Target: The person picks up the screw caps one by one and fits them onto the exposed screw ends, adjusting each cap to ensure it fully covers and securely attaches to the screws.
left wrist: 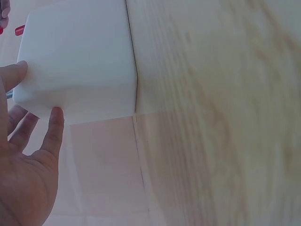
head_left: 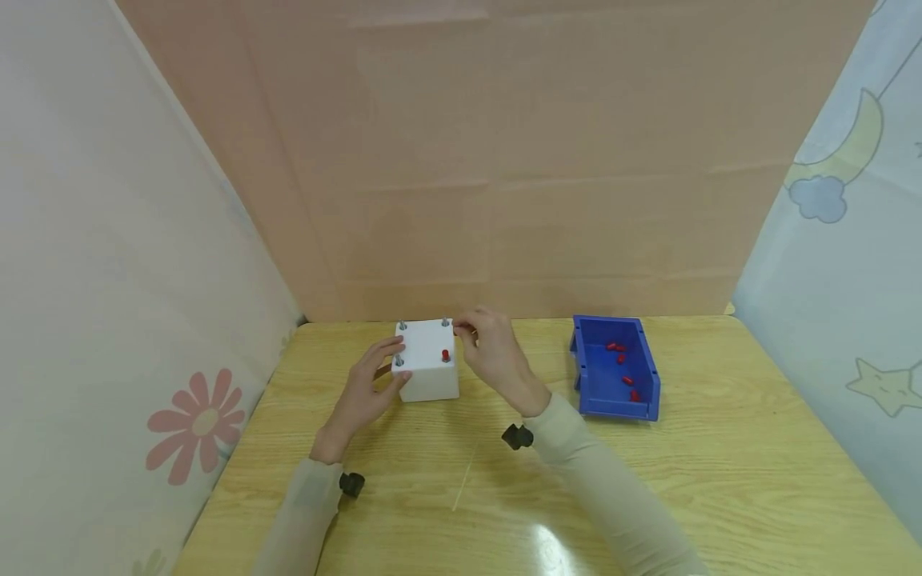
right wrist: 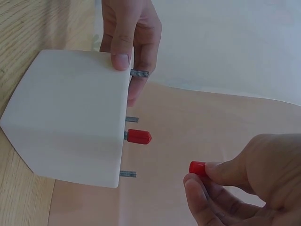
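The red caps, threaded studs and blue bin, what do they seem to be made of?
Red caps: likely soft plastic or rubber, glossy, judging by their shine. Threaded studs: apparently metal, perhaps steel, from the grey surface and fine ridges. Blue bin: probably moulded plastic, smooth and evenly coloured.

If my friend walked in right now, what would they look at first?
Probably the bright blue bin at the right on the table, with red caps lying inside. Next, the white block left of it, where one of four upright bolts wears a red cap. Then the right hand beside the block, pinching another red cap.
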`<state>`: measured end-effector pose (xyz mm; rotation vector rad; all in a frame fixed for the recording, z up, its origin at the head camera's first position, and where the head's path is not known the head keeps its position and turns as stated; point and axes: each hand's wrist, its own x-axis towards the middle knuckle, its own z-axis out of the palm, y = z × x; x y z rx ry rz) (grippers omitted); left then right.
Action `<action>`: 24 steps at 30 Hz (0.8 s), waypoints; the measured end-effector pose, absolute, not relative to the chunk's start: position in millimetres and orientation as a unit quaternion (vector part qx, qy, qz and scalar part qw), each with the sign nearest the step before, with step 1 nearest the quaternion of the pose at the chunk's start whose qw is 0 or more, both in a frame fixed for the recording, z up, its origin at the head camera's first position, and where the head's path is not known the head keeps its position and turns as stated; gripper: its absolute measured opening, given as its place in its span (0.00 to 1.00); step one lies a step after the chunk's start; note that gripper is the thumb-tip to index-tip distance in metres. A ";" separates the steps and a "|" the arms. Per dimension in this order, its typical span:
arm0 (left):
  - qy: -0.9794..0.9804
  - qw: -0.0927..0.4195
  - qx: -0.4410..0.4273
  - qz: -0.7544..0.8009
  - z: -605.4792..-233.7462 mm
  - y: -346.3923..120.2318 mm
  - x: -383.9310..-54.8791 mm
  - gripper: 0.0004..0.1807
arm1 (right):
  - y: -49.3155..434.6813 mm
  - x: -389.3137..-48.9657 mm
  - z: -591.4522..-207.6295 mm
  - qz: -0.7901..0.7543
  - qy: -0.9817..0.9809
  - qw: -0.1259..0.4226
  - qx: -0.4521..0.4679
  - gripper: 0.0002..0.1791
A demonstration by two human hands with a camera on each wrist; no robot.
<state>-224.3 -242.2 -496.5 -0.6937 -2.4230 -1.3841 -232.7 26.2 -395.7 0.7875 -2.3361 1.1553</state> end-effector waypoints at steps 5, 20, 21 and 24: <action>-0.833 0.135 -0.242 -0.478 -495.6 -241.9 -223.7 0.27 | 23.2 -232.6 -398.2 0.418 -0.839 0.208 0.279 0.05; -0.833 0.135 -0.245 -0.477 -497.2 -243.2 -223.7 0.27 | 16.6 -231.3 -398.8 0.413 -0.834 0.225 0.290 0.06; -0.832 0.136 -0.247 -0.477 -497.3 -243.0 -223.9 0.27 | 16.1 -231.2 -398.9 0.412 -0.833 0.226 0.291 0.06; -0.830 0.141 -0.254 -0.476 -497.4 -242.5 -224.4 0.26 | 15.0 -230.9 -399.4 0.411 -0.833 0.226 0.295 0.06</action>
